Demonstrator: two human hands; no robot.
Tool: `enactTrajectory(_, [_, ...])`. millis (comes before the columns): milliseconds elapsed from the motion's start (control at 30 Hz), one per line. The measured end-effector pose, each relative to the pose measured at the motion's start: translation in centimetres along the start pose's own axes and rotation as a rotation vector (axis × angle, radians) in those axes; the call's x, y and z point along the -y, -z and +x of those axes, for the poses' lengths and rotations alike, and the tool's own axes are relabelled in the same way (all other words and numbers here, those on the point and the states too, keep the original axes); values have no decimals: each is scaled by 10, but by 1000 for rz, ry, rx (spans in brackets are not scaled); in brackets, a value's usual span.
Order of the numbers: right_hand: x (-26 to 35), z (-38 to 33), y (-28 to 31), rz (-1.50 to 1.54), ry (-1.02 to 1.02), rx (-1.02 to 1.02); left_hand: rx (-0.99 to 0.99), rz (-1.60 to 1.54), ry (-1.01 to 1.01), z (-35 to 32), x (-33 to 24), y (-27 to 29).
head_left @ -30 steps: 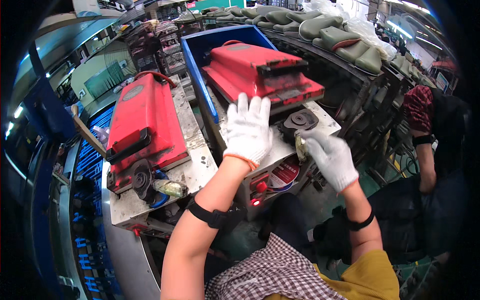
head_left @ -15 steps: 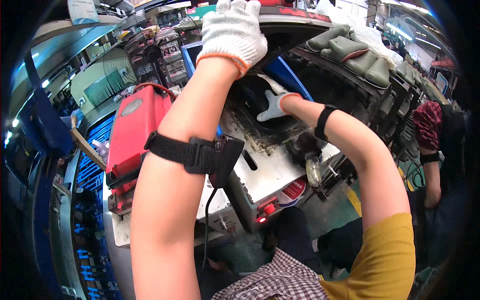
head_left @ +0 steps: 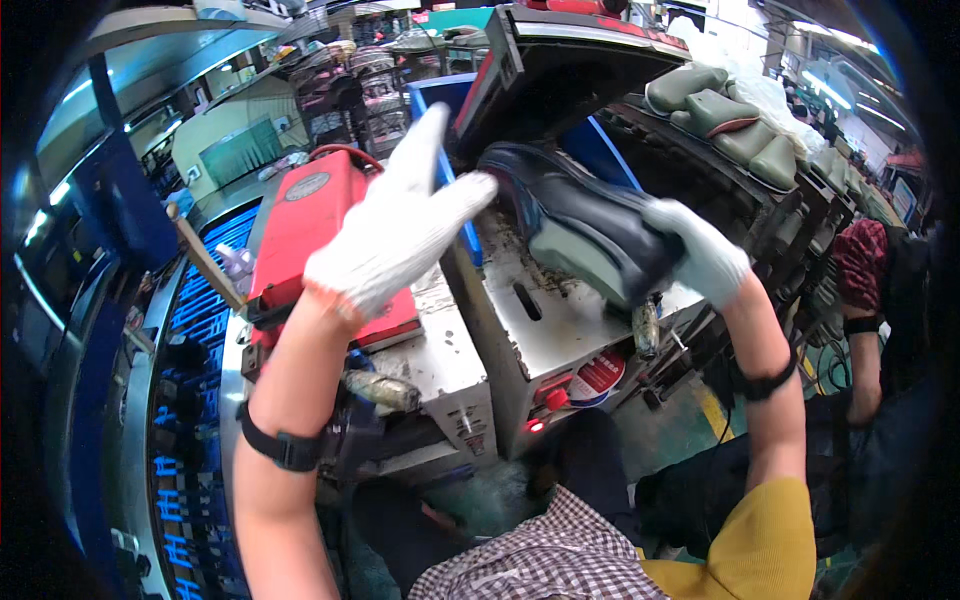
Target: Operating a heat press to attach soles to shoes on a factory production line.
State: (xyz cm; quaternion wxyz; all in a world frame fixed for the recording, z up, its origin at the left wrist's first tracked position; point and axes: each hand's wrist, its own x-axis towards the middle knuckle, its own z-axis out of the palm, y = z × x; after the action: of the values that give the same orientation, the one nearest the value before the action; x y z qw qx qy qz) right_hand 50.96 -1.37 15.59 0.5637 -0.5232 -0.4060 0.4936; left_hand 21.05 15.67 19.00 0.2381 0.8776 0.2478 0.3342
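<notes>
1. I read this as the lift-out step: my right hand in a white knitted glove is clamped around the heel end of a dark, glossy leather shoe with a grey sole, held in the air at centre frame, under the raised black lid of the press at top centre.
2. My left hand in a matching knitted glove is spread wide, fingers splayed and holding nothing; its fingertips touch or nearly touch the toe end of the shoe, and I cannot tell which.
3. I judge the next move needs the left hand to steady the toe so the shoe clears the lid.
4. Below the shoe lies the grey metal machine bed, flat and grimy, with a slot in it.
5. At left centre sits a red, boxy closed press, smooth and hard.
6. Padded olive-green cushions line the upper right.
</notes>
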Motion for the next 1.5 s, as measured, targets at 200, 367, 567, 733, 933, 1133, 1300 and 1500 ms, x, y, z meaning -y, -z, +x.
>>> enactTrajectory(200, [-97,-110,-59,555,159,83,-155,-951,74,-90,22,-31])
enactTrajectory(367, [-244,-129,-82,732,17,223,-137,-898,101,-161,5,-47])
enactTrajectory(567, [-315,-126,-96,1018,-294,241,-101,-941,283,-215,-13,-74])
enactTrajectory(733, [-244,-140,-141,27,-276,48,-127,-724,88,-231,-8,-92])
enactTrajectory(933, [-261,-134,-134,118,-194,68,-220,-582,1,-228,-16,-97])
enactTrajectory(1133, [-276,-124,-127,214,-104,107,-191,-633,-30,-226,-12,-106])
enactTrajectory(1300, [-280,-95,-127,295,-21,130,-319,-745,228,-214,-12,-107])
enactTrajectory(1500, [-307,-101,-110,387,81,157,-422,-668,215,-197,-18,-102])
